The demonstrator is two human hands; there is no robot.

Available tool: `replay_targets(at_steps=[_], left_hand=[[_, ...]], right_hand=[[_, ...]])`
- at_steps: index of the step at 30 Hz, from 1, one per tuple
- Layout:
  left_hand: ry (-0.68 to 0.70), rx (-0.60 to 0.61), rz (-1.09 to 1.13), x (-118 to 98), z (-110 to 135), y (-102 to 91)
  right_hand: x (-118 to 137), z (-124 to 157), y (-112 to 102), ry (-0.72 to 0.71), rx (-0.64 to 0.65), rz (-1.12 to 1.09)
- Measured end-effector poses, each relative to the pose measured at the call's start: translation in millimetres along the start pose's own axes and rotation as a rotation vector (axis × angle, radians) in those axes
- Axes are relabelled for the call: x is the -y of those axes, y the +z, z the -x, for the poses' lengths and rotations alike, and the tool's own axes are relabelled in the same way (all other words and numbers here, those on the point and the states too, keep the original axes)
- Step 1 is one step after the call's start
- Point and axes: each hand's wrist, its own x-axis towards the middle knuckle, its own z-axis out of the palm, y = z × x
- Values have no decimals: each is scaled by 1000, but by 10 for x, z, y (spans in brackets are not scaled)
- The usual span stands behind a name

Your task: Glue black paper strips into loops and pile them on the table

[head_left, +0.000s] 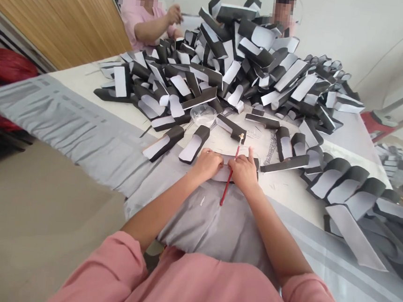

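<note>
Left hand (208, 164) fingers pinch folded paper (224, 174), right hand (244, 171) fingers grip it and a brush (225, 189), near a clear tub (203, 115) whose contents I cannot tell.

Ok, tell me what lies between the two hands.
The head view shows a folded black-and-white piece, touched by left hand and right hand; the right also holds a red brush.

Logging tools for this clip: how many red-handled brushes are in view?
1: the red brush, held in the right hand, slanting across the folded card. Others could be hidden by the heaped pieces.
</note>
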Motion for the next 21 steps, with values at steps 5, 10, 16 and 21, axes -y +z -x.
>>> replay_targets(at_steps=[5, 10, 16, 21], left_hand=[[-63, -220, 379, 58, 61, 50], [-245, -427, 1181, 150, 20, 105], [-472, -320, 1530, 66, -41, 139], [-520, -321, 1577, -50, -41, 157]], right_hand=[[11, 1, 0, 1, 18, 5], [13, -7, -22, 6, 57, 13], [11, -4, 0, 7, 33, 12], [13, -3, 19, 8, 20, 1]])
